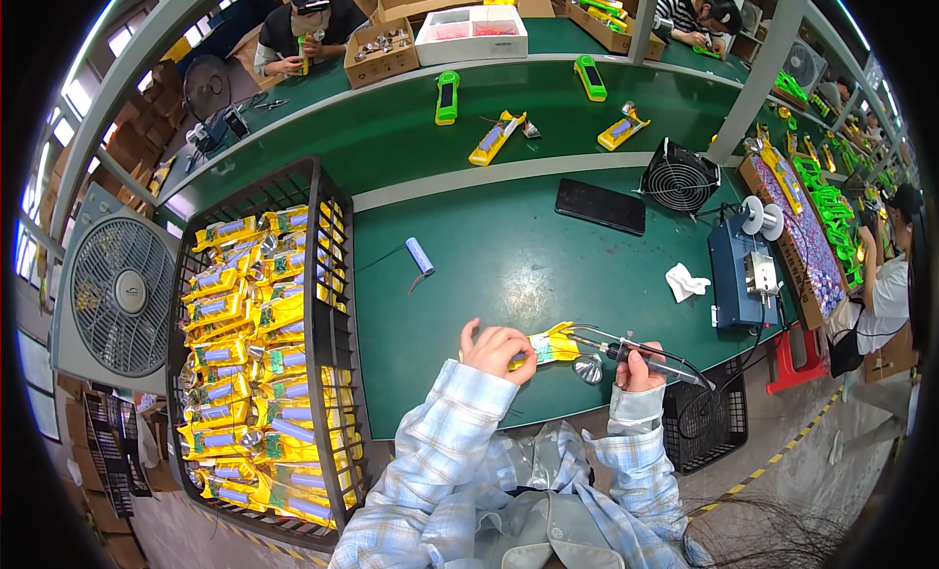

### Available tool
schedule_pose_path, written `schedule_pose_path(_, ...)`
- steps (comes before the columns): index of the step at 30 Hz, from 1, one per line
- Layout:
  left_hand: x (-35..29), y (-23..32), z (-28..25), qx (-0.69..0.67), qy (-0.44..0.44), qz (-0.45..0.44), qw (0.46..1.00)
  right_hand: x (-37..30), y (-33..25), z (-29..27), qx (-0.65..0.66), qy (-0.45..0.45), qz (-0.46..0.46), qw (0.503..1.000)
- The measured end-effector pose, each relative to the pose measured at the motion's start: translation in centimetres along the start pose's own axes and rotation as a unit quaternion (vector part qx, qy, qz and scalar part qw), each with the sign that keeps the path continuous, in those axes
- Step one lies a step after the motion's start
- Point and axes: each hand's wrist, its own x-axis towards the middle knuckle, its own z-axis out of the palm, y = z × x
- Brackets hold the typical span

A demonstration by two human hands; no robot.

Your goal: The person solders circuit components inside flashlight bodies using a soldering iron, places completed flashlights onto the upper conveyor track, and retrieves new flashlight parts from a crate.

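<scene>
The yellow casing (556, 346) sits toward the worker's side of the green bench (469, 285); I'd guess it is light and stiff, its insides fragile, so the outer sides look the best hold; the left hand (499, 352) has its fingers curled round the casing's left end; the right hand (640, 371) is closed, pen-fashion, on a soldering iron (614, 351), tip near the casing's right end.

Grey box fan (130, 291) at left, black phone (600, 206), crumpled white tissue (687, 283), probably a red stool (784, 372) at right
</scene>
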Motion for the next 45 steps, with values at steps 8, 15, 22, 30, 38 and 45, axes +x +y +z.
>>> schedule_pose_path(8, 0.3, 1.0, -0.4, 0.004, -0.005, -0.017, 1.0, -0.6, -0.4, 0.5, -0.079, -0.03, -0.039, 0.996)
schedule_pose_path(15, 0.6, 1.3, -0.4, 0.005, -0.016, -0.043, 0.999, -0.7, -0.2, 0.5, -0.104, -0.06, -0.062, 0.991)
schedule_pose_path(22, 0.6, 1.0, -0.2, -0.009, -0.007, -0.049, 0.999, -0.8, -0.2, 0.6, -0.072, -0.055, -0.041, 0.995)
schedule_pose_path(30, 0.5, 1.0, -0.3, -0.008, -0.026, -0.058, 0.998, -0.7, 0.4, 0.4, -0.081, -0.069, -0.055, 0.993)
schedule_pose_path(38, 0.6, 1.0, -0.3, -0.013, -0.02, -0.057, 0.998, -0.6, 0.7, 0.5, -0.093, -0.081, -0.079, 0.989)
schedule_pose_path(45, 0.5, 1.1, -0.3, -0.012, -0.018, -0.058, 0.998, -0.8, 0.4, 0.2, -0.095, -0.089, -0.036, 0.991)
